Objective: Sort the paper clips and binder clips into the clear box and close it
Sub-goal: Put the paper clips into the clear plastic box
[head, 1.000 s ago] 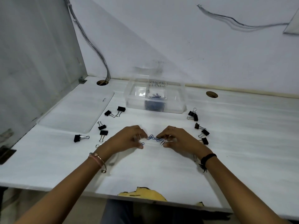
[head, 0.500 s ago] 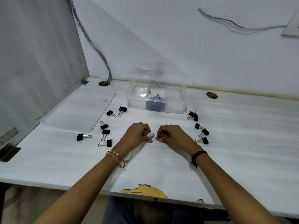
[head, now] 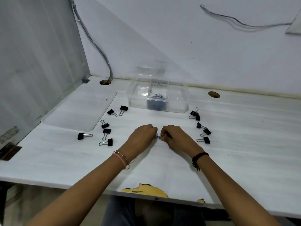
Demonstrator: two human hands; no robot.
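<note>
The open clear box (head: 184, 101) stands at the back middle of the white desk, with blue paper clips (head: 157, 104) inside. Its clear lid (head: 78, 110) lies flat to the left. My left hand (head: 143, 136) and my right hand (head: 175, 135) meet in front of the box, fingers curled. Together they pinch a small bunch of blue paper clips (head: 157, 137) against the desk. Several black binder clips lie loose on the left (head: 106, 131) and several on the right (head: 203, 128).
A grey partition (head: 32, 62) walls off the left side, and a cable (head: 97, 44) runs down into a desk hole (head: 105, 82). A second hole (head: 213, 94) sits at the back right. The desk's front edge is chipped (head: 146, 190).
Both hands have drawn together, gathering the scattered blue paper clips into one small bunch between their fingertips. The binder clips and box have not moved.
</note>
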